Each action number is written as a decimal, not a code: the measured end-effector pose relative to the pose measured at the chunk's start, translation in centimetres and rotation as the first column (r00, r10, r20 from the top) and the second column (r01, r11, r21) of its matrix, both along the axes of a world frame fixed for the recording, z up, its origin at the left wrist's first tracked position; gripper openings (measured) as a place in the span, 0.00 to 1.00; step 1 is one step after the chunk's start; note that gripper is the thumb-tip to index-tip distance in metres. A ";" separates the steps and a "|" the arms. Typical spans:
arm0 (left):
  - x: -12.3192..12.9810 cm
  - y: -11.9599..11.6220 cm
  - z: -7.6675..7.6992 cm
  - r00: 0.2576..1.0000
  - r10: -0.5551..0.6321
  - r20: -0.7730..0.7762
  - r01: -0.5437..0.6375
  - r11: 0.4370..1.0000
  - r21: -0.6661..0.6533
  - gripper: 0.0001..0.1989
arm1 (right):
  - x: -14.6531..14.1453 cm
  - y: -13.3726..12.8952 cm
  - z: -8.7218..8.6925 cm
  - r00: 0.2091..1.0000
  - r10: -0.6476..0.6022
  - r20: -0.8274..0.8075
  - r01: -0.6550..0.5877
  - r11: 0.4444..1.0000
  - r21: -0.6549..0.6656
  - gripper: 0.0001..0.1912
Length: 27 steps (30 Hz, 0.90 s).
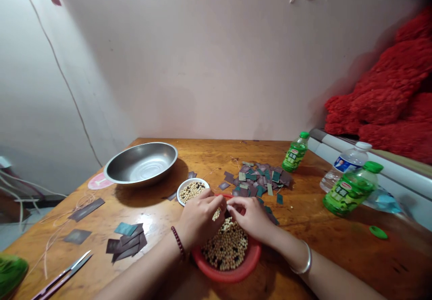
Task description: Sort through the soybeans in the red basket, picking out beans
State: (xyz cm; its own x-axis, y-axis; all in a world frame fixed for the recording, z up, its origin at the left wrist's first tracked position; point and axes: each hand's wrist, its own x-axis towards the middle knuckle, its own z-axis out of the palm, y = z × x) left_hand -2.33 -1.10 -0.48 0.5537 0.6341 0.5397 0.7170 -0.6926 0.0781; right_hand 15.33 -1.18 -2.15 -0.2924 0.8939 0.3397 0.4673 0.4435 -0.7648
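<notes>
A red bowl (251, 264) full of pale beans (227, 248) mixed with dark ones stands at the table's front middle. My left hand (202, 214) is above its left rim, fingers curled together, with a beaded bracelet on the wrist. From the right, my right hand (253, 216) reaches over the bowl, thumb and forefinger pinched close to the left fingertips. Anything in either grip is too small or hidden to name. Behind the left hand sits a small white dish (180, 198) with more pale and dark beans.
A steel basin (141, 167) stands back left. Dark cut pieces lie in a pile (258, 178) and a stack (130, 243). Scissors (64, 277) lie front left. Two green-capped bottles (296, 153) and a clear bottle (344, 167) stand right, near a green cap (378, 232).
</notes>
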 end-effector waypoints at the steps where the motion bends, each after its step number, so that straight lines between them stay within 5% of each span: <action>1: 0.0 0.0 0.0 1.000 0.026 0.011 -0.026 1.000 0.012 0.01 | 0.0 0.0 0.0 1.000 -0.004 -0.007 0.004 1.000 0.000 0.11; 22: 0.0 0.1 -0.1 1.000 -0.012 0.026 0.013 1.000 -0.028 0.00 | 0.0 -0.1 0.0 1.000 0.021 0.000 -0.021 1.000 0.000 0.12; 27: 0.0 0.0 -0.1 0.997 0.052 0.062 -0.052 0.999 -0.001 0.01 | 0.0 -0.1 -0.1 1.000 -0.003 -0.013 0.003 1.000 -0.008 0.12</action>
State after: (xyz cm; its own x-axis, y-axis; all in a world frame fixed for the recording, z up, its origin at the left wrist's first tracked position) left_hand -2.34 -1.07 -0.57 0.4860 0.6605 0.5724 0.7457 -0.6549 0.1226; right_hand 15.34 -1.24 -2.26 -0.2850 0.8977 0.3361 0.4585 0.4356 -0.7746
